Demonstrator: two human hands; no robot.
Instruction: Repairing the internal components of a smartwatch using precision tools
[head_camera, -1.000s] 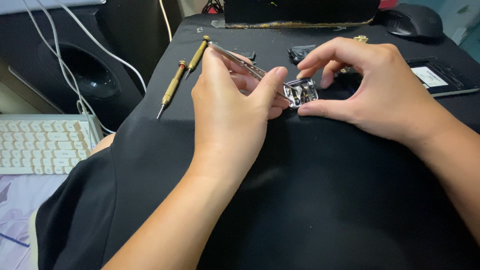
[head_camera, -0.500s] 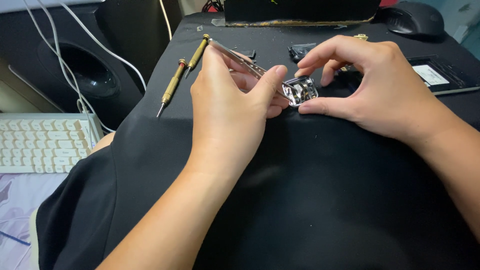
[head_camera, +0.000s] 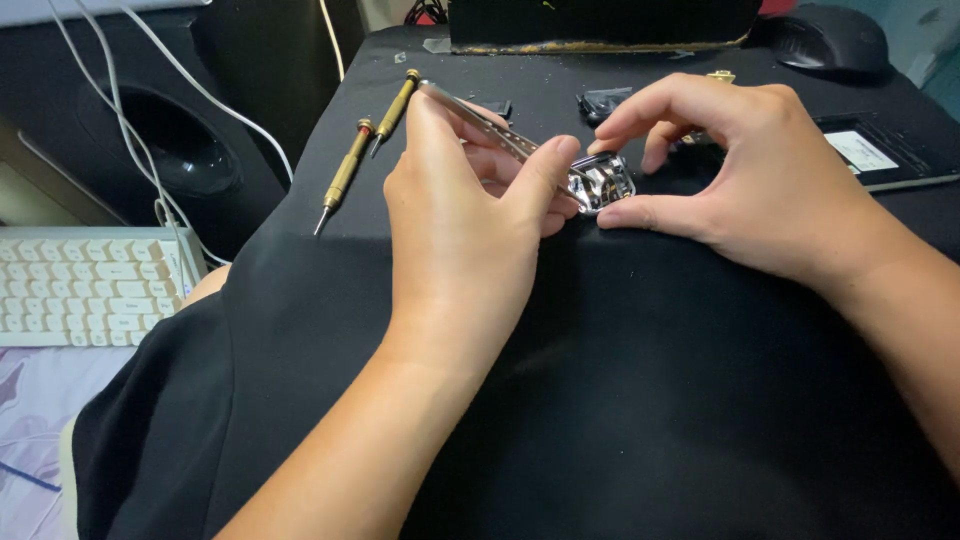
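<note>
Compared with the earlier frame, nothing on the bench has shifted: both hands keep the same grip and position. The left hand (head_camera: 455, 225) pinches metal tweezers (head_camera: 490, 125) between thumb and fingers, the tips reaching the small shiny metal part (head_camera: 603, 181). The right hand (head_camera: 745, 170) holds that part narrowly between index fingertip and thumb, pressing it onto the black cloth (head_camera: 620, 400) near the bench's far middle. The part is roughly rectangular, with rounded corners and reflective facets (finer detail is too small to tell). Two brass-handled precision screwdrivers (head_camera: 345, 172) lie toward the far left edge, slim and knurled. A black mouse (head_camera: 825, 40) sits at the far right corner; a white keyboard (head_camera: 85, 285) lies beyond the left edge.
</note>
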